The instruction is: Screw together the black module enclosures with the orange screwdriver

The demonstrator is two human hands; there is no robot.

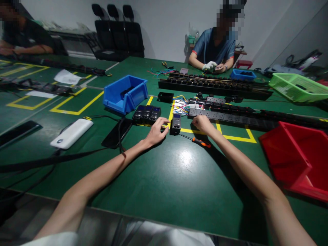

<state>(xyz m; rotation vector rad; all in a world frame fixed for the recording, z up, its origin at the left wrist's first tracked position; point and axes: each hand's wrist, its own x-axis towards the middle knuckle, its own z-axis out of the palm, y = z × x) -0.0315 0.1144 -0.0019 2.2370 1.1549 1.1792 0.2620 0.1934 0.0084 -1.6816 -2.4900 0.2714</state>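
A small black module with a display [176, 123] stands on the green table between my hands. My left hand [156, 130] is just left of it, thumb and fingers apart, with nothing visibly held. To the right, my right hand [202, 124] is closed with its fingers curled down, by the near end of a long black socket strip [217, 117]; whatever is in its fingertips is hidden. Coloured wires [180, 106] spread from the strip's left end. A screwdriver with an orange and black handle [202, 142] lies below my right hand. Several similar black modules [147, 113] sit beyond my left hand.
A blue bin [125, 94] stands back left, a red bin [292, 160] at right, and a green basket [299, 87] behind it. A white power bank [71, 134], dark phone [116, 133] and cables lie left. A gloved co-worker [215, 48] sits opposite, beyond more black strips [212, 85].
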